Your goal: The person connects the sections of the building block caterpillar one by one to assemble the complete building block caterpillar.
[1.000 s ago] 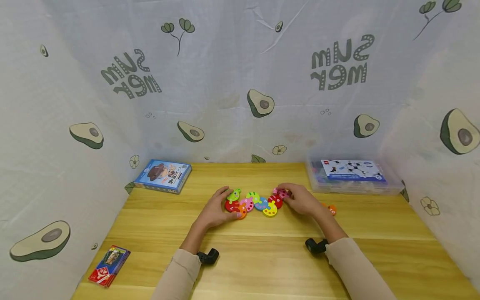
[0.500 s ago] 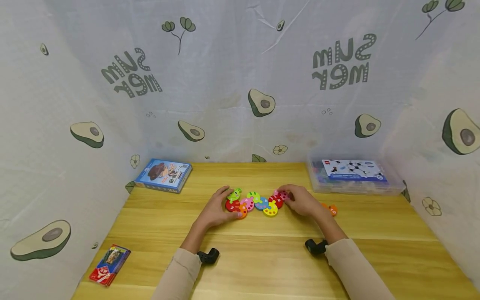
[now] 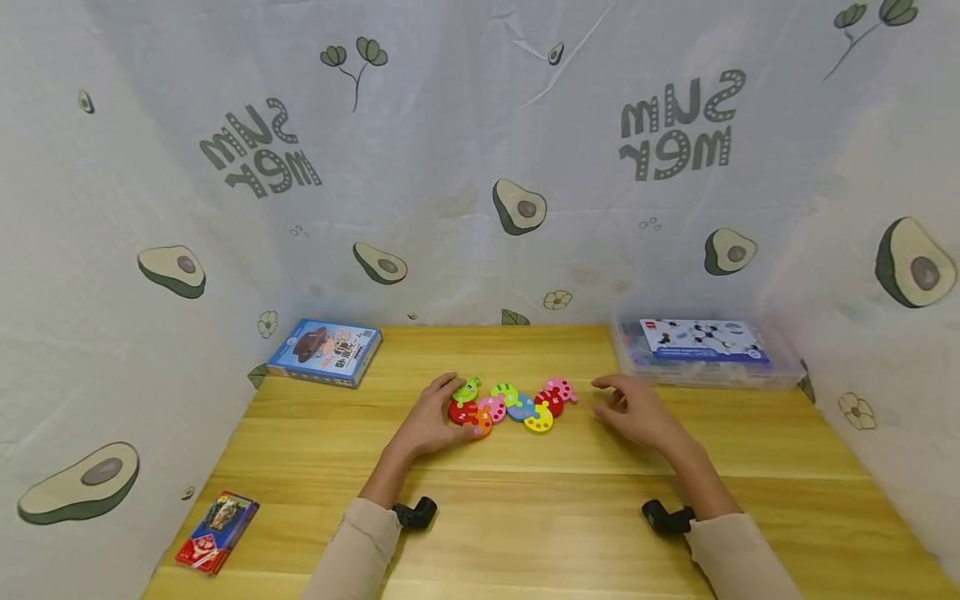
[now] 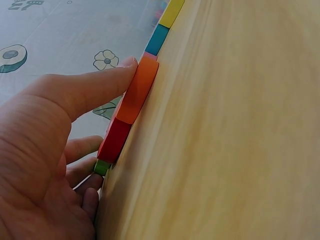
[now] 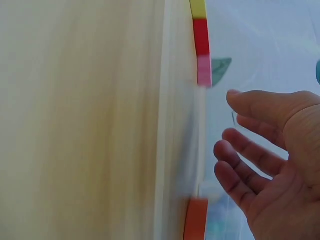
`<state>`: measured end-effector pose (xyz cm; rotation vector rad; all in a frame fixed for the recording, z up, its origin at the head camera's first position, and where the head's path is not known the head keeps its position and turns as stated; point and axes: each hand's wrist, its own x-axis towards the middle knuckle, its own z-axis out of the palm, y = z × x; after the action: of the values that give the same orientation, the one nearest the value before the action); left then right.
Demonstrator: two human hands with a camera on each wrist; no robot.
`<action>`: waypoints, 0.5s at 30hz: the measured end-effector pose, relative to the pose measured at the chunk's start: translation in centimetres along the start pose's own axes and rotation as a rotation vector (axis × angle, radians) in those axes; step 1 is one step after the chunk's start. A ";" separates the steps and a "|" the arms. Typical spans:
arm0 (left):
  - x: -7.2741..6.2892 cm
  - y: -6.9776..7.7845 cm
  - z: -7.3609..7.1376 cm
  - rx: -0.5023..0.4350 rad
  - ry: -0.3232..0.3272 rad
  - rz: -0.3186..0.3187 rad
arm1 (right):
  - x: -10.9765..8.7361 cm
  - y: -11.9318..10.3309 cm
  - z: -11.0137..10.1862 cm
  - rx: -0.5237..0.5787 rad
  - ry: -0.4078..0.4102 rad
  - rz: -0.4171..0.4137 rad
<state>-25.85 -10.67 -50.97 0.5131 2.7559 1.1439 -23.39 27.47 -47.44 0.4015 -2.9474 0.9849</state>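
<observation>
A caterpillar number puzzle [image 3: 521, 407] lies in a wavy chain of colourful joined pieces on the table, with a green smiling head [image 3: 467, 392] at its left end. My left hand [image 3: 432, 422] holds that end, the thumb on the orange piece [image 4: 139, 90] and the fingers around by the head and the red piece [image 4: 114, 141]. A pink piece [image 3: 560, 390] forms the right end of the chain. Apart from it, to the right, my right hand [image 3: 637, 408] hovers with loosely bent fingers and nothing in them. An orange piece [image 5: 195, 220] stands near that hand, hidden behind it in the head view.
At the back left lies a blue box [image 3: 326, 352], and at the back right a clear plastic case [image 3: 708, 350] with a printed sheet. A small card pack [image 3: 217, 532] is at the left front. A patterned cloth [image 3: 450, 150] hangs behind the wooden table [image 3: 540, 533].
My right hand has let go of the pink end piece and moved right, over the loose orange piece. The left hand stays at the head end.
</observation>
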 end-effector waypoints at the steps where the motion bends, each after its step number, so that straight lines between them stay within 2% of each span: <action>1: 0.0 0.0 0.0 0.002 0.000 0.000 | -0.3 0.3 -0.2 0.001 0.007 0.009; 9: -0.1 0.0 -0.1 0.011 -0.005 -0.001 | -2.8 2.1 -2.5 -0.020 0.059 0.109; 15: 0.0 0.0 0.0 0.011 -0.012 0.002 | -4.0 3.2 -3.9 -0.040 0.064 0.177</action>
<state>-25.84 -10.67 -50.92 0.5231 2.7532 1.1232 -20.61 33.18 -46.56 0.1067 -2.9795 0.9325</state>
